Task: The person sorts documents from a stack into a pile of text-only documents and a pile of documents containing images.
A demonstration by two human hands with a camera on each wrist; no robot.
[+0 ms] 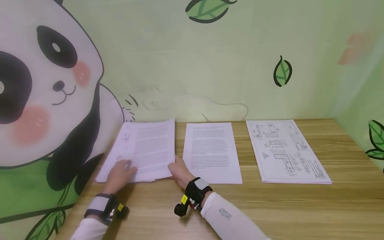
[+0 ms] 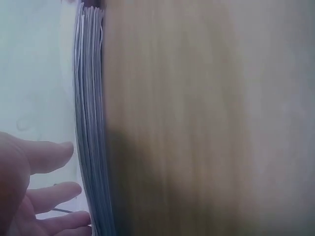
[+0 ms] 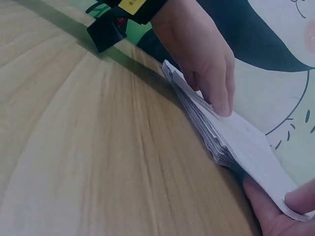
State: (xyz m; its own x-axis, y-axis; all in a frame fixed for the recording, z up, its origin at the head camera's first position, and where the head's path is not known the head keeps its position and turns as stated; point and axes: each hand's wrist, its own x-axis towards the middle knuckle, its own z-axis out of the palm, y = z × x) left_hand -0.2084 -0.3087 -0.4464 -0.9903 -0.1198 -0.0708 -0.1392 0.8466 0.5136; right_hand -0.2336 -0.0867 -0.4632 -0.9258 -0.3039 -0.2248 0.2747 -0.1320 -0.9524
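Observation:
A thick stack of printed paper [image 1: 150,140] lies at the left of the table, its layered edges showing in the left wrist view. My left hand [image 1: 120,175] rests on the stack's near left part, fingertips on the top and fingers loosely extended. At the near right corner, my right hand [image 1: 181,173] pinches the upper sheets [image 3: 256,152], thumb above and fingers underneath. Those sheets sit slightly skewed over the rest, and their far right corner rises a little.
Beside the stack lies a page of printed text [image 1: 211,153]. Farther right is a pile of technical drawings [image 1: 285,153]. The wooden table [image 1: 300,210] meets a wall covering [image 1: 180,66] printed with a panda and leaves.

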